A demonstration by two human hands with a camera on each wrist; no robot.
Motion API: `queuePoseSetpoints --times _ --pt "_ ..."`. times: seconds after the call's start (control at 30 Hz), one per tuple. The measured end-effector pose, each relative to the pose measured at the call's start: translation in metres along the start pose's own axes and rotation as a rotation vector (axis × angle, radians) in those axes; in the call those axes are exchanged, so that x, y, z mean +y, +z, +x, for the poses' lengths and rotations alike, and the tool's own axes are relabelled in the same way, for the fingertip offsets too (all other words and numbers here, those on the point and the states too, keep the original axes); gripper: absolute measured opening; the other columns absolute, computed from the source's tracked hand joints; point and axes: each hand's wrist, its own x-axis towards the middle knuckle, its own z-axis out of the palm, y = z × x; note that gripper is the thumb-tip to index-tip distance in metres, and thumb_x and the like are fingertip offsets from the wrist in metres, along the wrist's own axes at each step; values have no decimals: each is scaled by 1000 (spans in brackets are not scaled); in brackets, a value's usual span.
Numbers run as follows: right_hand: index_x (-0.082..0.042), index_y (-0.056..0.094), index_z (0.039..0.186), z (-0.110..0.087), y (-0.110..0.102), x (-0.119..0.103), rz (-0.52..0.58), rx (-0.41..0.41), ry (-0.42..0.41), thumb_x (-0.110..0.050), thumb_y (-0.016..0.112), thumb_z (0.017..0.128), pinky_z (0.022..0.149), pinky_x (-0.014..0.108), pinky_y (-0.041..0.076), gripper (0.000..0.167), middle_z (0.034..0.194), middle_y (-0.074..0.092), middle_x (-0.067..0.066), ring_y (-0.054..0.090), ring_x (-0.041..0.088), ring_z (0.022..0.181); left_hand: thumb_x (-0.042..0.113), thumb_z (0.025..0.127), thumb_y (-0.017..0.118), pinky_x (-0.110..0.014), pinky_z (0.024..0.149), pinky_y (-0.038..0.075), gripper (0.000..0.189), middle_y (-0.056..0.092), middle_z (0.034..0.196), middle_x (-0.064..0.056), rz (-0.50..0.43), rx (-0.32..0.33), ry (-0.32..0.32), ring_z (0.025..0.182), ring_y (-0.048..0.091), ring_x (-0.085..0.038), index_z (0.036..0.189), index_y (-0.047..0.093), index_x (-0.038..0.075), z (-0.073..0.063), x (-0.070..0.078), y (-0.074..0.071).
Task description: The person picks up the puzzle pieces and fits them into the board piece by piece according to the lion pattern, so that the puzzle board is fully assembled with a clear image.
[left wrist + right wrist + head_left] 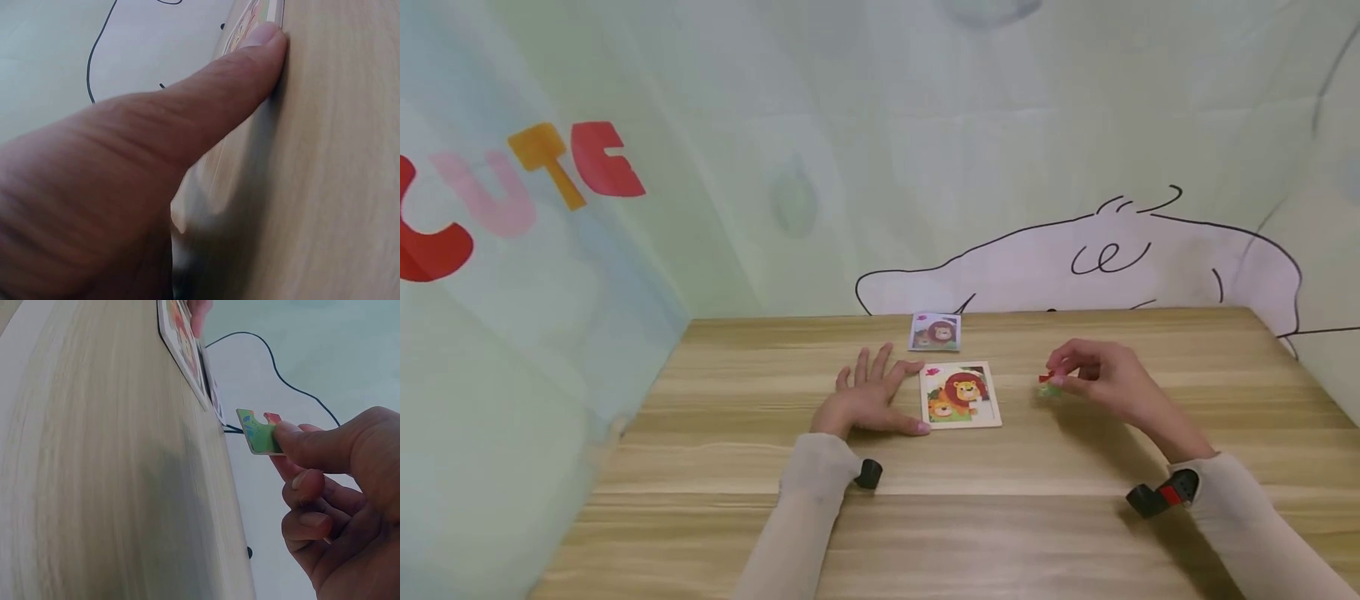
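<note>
A lion jigsaw puzzle (953, 396) in a pale square frame lies on the table, with a gap at its lower right. My left hand (868, 397) is spread beside it, thumb and a fingertip touching the frame's left edge; in the left wrist view the thumb (206, 103) presses that edge. To the right of the puzzle and above the tabletop, my right hand (1108, 379) pinches a puzzle piece (259, 432) between thumb and fingers. The piece is mostly green with some red and has a rounded notch.
A small picture card (935, 332) with the same lion image lies behind the puzzle. The wooden table (737, 475) ends at a printed cloth backdrop (775, 125) along its far side.
</note>
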Motion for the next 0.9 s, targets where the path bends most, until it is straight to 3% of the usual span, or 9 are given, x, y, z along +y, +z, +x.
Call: queuePoseSetpoints --times 0.4,0.9 --pt "-10 75 106 6 8 -8 -7 -8 49 -13 83 94 64 21 52 15 95 81 10 67 6 75 73 79 81 -68 131 -15 109 -23 182 1 -3 -2 3 166 -28 -37 167 20 52 2 -2 1" --pt "-8 76 110 14 21 -12 -5 -35 67 -11 83 94 68 21 54 18 93 80 8 70 15 78 70 81 81 -70 130 -15 109 -22 182 -3 -12 -10 20 166 -28 -40 168 20 48 1 -2 -1"
